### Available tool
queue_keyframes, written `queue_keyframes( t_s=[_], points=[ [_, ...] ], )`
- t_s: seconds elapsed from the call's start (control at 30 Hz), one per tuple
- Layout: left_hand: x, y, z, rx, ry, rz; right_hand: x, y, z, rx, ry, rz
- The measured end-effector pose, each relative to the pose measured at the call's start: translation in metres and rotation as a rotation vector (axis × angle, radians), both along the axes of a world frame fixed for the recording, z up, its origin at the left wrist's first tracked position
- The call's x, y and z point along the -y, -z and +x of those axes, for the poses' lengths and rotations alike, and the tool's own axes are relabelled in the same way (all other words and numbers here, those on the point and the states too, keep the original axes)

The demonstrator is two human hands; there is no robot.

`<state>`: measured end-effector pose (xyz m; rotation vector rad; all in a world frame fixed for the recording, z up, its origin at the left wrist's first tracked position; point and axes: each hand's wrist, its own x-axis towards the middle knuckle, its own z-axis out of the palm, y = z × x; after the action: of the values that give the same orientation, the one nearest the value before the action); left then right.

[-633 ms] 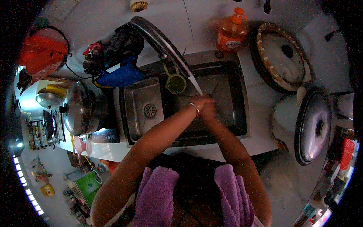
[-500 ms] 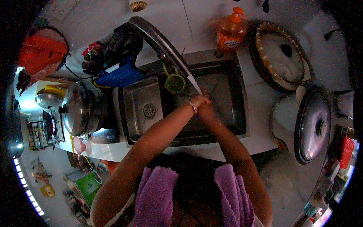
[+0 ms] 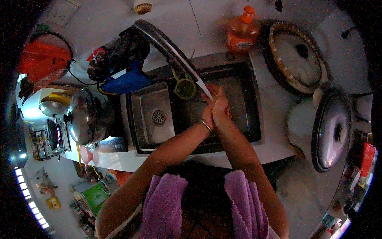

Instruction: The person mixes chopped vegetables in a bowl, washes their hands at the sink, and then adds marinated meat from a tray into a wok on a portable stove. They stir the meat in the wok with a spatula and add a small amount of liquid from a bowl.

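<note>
My left hand (image 3: 207, 113), with a silver bangle at its wrist, is pressed against my right hand (image 3: 220, 104) over the larger sink basin (image 3: 244, 115). A pale stream of water (image 3: 205, 89) runs from the dark curved faucet (image 3: 169, 46) onto both hands. The right hand is curled over the left and closed on it. Most of the left fingers are hidden behind the right hand, and dim light blurs the rest. A small green strainer (image 3: 185, 88) hangs beside the faucet, left of my hands.
The smaller basin (image 3: 145, 101) has a round drain (image 3: 158, 116). An orange pump bottle (image 3: 242, 34) stands behind the sink. To the right are a round lidded basket (image 3: 296, 59) and a large pot lid (image 3: 331, 131); to the left, a metal pot (image 3: 82, 117) and a blue bag (image 3: 126, 79).
Both hands have shifted slightly right and nearer to me under the stream. The right hand now shows more plainly, over the left. The water still runs.
</note>
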<state>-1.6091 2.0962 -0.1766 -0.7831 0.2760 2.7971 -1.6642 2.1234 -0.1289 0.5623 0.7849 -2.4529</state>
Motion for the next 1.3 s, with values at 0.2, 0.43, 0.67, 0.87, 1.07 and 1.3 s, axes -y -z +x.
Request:
queue_keyframes(
  t_s=[0.2,0.43,0.67,0.87,1.07,1.3],
  points=[
    [0.003,0.101,-0.017,0.059,-0.528,0.603,-0.013,0.064,0.003,-0.421,-0.527,0.514],
    [0.082,0.02,-0.09,-0.019,0.542,-2.052,-0.055,-0.03,0.023,-0.333,-0.78,0.485],
    [0.159,-0.047,-0.146,0.004,0.738,-2.316,-0.09,-0.026,0.041,-1.755,-0.749,1.674],
    [0.123,-0.085,-0.092,-0.218,0.93,-2.188,-0.096,-0.007,0.042,-1.592,-0.736,1.349],
    [0.056,-0.243,0.029,-0.636,0.614,-1.317,-0.109,-0.164,0.04,-1.457,-0.555,0.79],
    [0.07,-0.155,0.069,-0.372,0.896,-1.514,-0.095,-0.01,0.028,-0.761,-0.634,0.31]
  ],
)
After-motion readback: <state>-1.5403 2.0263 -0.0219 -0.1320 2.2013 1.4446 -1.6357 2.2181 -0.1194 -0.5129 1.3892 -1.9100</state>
